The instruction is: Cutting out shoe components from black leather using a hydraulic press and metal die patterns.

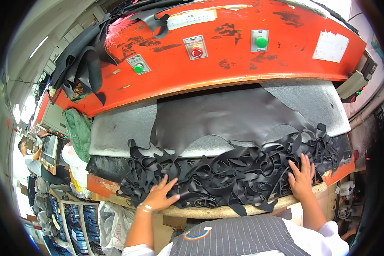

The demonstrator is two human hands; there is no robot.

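Observation:
A tangled heap of black leather scraps (pixel 226 175) runs along the front ledge of a large orange press. My left hand (pixel 160 196) rests at the left part of the heap, fingers spread, palm toward the scraps. At the heap's right side my right hand (pixel 301 177) is likewise spread, its fingertips near the strips. Neither hand grips anything that I can see. Behind the heap a dark brown-black leather sheet (pixel 217 117) lies flat on the pale cutting bed (pixel 119 128), its front edge cut in curves.
The orange press beam (pixel 166 72) spans above the bed, with two green buttons and a red stop button (pixel 196 52). Black leather pieces (pixel 79 68) hang over its left end. A green sack (pixel 77 128) stands at the left. Farther left, a person (pixel 33 160) works at another machine.

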